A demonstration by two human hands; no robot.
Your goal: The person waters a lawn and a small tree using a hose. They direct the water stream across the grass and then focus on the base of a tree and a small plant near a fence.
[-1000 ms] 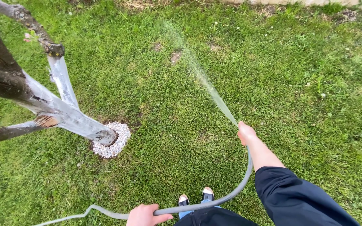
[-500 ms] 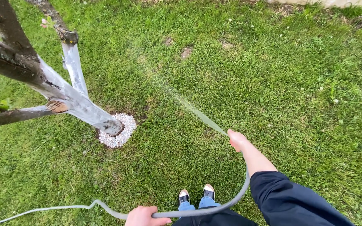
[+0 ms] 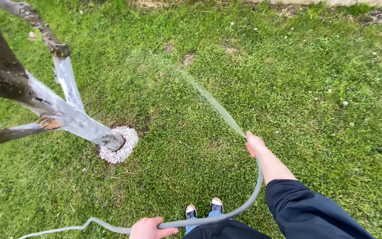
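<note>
1. While the right hand [image 3: 255,144] is closed tight round the end of the grey hose [image 3: 254,190], the nozzle end is hidden inside the fist; a thin water spray [image 3: 208,99] fans up-left from it over the grass [image 3: 297,88].
2. Left hand [image 3: 147,229], bottom edge, is wrapped round the hose further back; hand partly cut off by the frame.
3. Hose curves from the right fist down past the dark sleeve [image 3: 306,212], through the left hand, then trails left across the grass and out of frame.
4. Tree trunk [image 3: 74,119], whitish lower part, stands left of the spray, well apart from both hands; ring of white pebbles [image 3: 121,152] at its base. Branches cut off at the left edge.
5. Two shoes [image 3: 204,209] show just above the hose loop, partly hidden by it and dark clothing.
6. Bare soil patches [image 3: 186,58] up top; pale strip at the top edge, hard to make out.
</note>
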